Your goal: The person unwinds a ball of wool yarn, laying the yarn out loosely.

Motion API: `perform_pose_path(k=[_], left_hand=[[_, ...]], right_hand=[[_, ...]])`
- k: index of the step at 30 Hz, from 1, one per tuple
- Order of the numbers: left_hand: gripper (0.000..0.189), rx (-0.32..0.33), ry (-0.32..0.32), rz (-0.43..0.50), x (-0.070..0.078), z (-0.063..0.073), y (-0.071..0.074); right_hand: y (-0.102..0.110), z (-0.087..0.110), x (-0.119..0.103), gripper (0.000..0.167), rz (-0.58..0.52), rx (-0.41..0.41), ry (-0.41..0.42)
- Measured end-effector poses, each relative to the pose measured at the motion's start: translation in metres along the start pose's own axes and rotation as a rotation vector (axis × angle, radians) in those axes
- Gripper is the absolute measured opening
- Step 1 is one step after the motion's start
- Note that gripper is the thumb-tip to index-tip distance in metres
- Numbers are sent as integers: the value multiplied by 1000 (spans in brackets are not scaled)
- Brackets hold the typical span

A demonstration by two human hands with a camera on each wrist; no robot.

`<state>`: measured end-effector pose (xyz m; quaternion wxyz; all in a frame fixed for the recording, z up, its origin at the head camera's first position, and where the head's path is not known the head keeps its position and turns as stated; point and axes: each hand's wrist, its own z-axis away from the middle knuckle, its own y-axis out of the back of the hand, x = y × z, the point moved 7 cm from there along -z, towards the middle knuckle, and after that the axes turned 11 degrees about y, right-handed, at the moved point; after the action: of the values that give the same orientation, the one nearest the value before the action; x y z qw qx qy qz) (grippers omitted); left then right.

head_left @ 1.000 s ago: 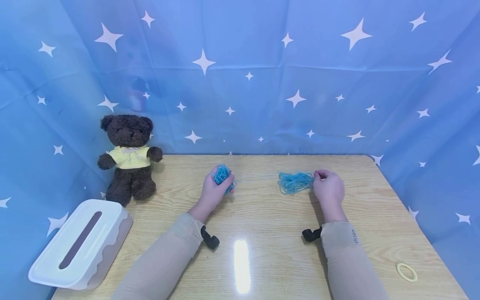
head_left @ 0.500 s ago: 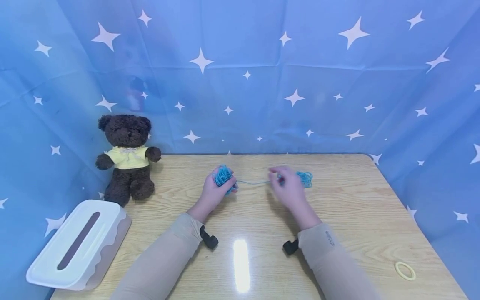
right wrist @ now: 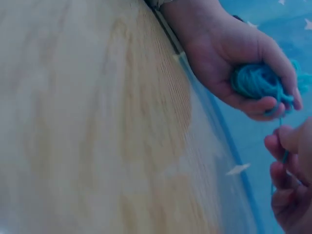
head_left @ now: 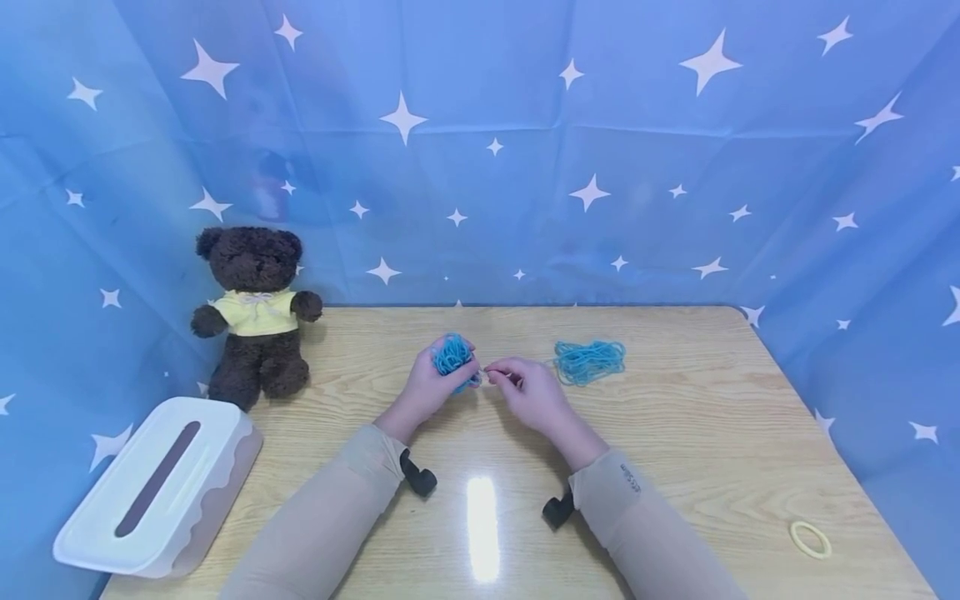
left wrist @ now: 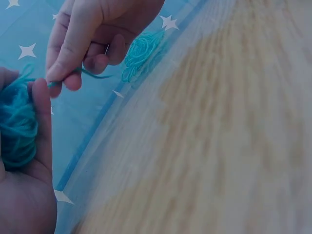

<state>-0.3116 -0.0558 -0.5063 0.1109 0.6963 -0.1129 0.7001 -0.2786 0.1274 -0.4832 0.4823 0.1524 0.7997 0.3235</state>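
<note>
A bundle of blue yarn (head_left: 452, 355) sits in my left hand (head_left: 426, 388), whose fingers and thumb curl round it. Close beside it, my right hand (head_left: 534, 397) pinches a strand of the same yarn between thumb and fingertips; the strand (left wrist: 95, 74) shows in the left wrist view. A second pile of blue yarn (head_left: 589, 362) lies loosely looped on the table, just right of the right hand. In the right wrist view the held yarn (right wrist: 258, 82) fills the left palm, and the strand runs from it down to the right fingertips.
At the back left sits a dark brown teddy bear (head_left: 257, 312) in a yellow top. A white box (head_left: 150, 492) with a slotted lid stands at the left edge. Near the right front lies a pale yellow ring (head_left: 810, 540) on the wooden table (head_left: 720, 417).
My right hand has moved left from the loose yarn pile to beside the left hand, drawing a strand along. The left hand keeps its hold on the bundle, almost still.
</note>
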Motion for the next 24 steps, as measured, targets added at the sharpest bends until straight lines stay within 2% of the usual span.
perform_pose_path(k=[5,7,12,15,19,24], left_hand=[[40,94,-17,-67,2,-1,5],[37,118,-17,-59,2,-1,7],[26,93,10,51,1,-2,6],[22,102,28,61,0,-2,7],[25,132,35,32,-1,-2,10],[34,130,44,91,-2,-3,11]], right_hand=[[25,0,5,22,31,20,-26],[39,0,9,24,40,36,-44],[76,4,27,27,89,116,-119],[97,8,40,29,116,186,-160],[119,15,58,31,139,267,-218],[140,27,79,39,145,329,-325]])
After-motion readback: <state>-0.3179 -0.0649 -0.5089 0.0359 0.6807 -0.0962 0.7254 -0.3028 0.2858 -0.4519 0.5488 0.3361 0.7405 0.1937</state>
